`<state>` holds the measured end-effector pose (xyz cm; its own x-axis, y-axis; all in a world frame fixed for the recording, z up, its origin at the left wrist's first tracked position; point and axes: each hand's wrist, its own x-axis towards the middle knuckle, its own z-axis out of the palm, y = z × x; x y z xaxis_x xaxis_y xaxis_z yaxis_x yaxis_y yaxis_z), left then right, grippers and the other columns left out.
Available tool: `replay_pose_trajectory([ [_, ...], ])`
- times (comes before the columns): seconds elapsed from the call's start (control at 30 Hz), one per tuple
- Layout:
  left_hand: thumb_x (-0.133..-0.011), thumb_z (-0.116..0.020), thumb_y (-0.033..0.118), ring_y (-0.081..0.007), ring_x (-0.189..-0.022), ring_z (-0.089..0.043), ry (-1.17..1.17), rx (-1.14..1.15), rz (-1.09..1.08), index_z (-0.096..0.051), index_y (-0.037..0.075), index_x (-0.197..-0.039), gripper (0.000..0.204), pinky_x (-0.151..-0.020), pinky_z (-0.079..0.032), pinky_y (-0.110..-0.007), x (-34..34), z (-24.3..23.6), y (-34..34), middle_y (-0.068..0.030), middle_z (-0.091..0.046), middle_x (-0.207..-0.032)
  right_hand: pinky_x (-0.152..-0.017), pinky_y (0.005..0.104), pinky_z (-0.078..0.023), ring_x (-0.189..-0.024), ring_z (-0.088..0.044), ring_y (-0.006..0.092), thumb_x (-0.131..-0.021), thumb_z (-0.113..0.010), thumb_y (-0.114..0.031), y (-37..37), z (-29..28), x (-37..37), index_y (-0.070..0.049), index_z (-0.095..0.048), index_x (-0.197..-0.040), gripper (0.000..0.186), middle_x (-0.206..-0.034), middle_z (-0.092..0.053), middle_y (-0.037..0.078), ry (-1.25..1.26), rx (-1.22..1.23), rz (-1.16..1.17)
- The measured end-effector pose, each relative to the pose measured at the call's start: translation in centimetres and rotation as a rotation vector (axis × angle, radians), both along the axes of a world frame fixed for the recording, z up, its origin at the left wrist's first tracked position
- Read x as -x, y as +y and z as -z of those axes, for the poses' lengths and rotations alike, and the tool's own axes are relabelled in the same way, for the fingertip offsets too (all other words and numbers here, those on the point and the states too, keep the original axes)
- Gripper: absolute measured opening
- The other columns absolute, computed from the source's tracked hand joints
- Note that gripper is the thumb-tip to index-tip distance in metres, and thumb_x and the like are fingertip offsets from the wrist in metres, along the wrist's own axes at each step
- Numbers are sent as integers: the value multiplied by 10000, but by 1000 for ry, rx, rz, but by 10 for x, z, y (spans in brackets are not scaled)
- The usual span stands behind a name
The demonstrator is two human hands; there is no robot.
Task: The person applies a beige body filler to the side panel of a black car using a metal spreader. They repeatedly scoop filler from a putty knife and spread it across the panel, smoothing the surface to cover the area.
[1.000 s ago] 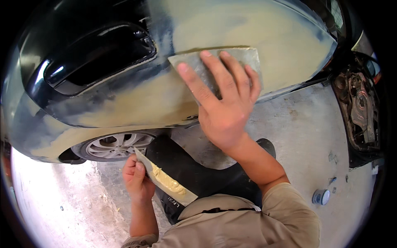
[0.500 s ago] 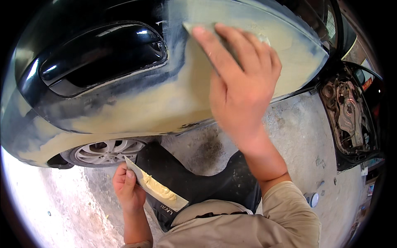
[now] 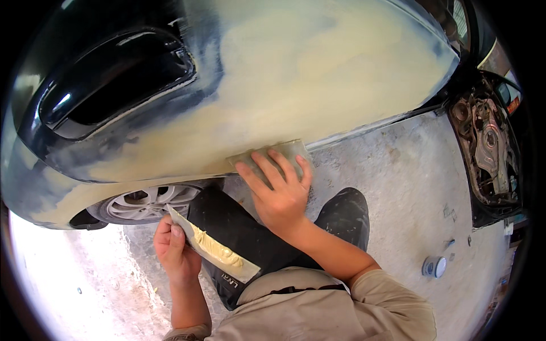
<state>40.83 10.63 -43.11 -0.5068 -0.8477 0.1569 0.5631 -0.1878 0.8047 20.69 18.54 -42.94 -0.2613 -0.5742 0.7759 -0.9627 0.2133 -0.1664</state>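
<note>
My left hand (image 3: 175,250) pinches one end of a thin flat plate (image 3: 248,274), which bears a ridge of pale yellow body filler (image 3: 215,248). Under the spread fingers of my right hand (image 3: 280,190) lies a translucent filler spreader (image 3: 293,149), pressed along the lower edge of the car's rear side panel (image 3: 318,74). My right thumb is hidden behind the spreader. Dull yellow filler covers much of that panel, with grey-blue sanded patches showing around it. A glossy black door handle recess (image 3: 119,79) sits at the panel's left.
Below the panel stands a car wheel (image 3: 145,204) with silver spokes, close to my knee. To the right, an opened door with bare inner parts (image 3: 490,150) reaches over the concrete floor (image 3: 392,187). A small round tin (image 3: 434,266) rests on the floor.
My right hand has swept the spreader down from the upper panel to its bottom edge. The left hand and the filler plate have hardly moved.
</note>
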Motion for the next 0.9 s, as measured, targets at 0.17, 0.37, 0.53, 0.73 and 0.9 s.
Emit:
replay_pose_trajectory([
  [0.17,-959,-519,111,-125,-871,-600,-92,56,-143,-527,-36,-1075,188,-800,-477,-252,22,-9,17,-85,-632,-979,-1022,423,-323,-1121,-549,268,-832,-562,-20,58,-26,13,-85,-627,-1203,382,-1205,-607,112,-732,169,-457],
  [0.37,-958,-536,135,-71,-818,-553,-237,191,-193,-555,-26,-1048,186,-758,-441,-218,54,-17,57,-36,-621,-931,-1015,356,-377,-1194,-519,292,-896,-523,6,107,-45,29,-13,-575,-1253,361,-1289,-558,158,-1220,1,-1117],
  [0.53,-961,-529,156,-93,-807,-586,-139,103,-244,-563,-23,-1014,190,-750,-460,-227,64,-38,84,-59,-632,-913,-935,341,-430,-1073,-558,232,-896,-565,-74,138,-16,69,-28,-599,-1202,312,-1132,-608,121,-1391,-199,-825],
  [0.73,-947,-563,162,-81,-763,-577,-278,-187,519,-570,-24,-995,193,-698,-458,-218,81,-31,141,-47,-626,-864,-831,287,-423,-803,-532,133,-889,-575,-149,110,-4,91,-10,-491,-1219,368,-881,-543,23,-2197,438,-1346],
  [0.9,-950,-558,145,-70,-760,-545,-355,-119,373,-571,-34,-1002,186,-699,-442,-214,100,-52,169,-29,-610,-863,-790,262,-415,-835,-505,104,-920,-574,-210,97,-28,59,20,-470,-1246,412,-901,-521,2,-2159,138,-1520],
])
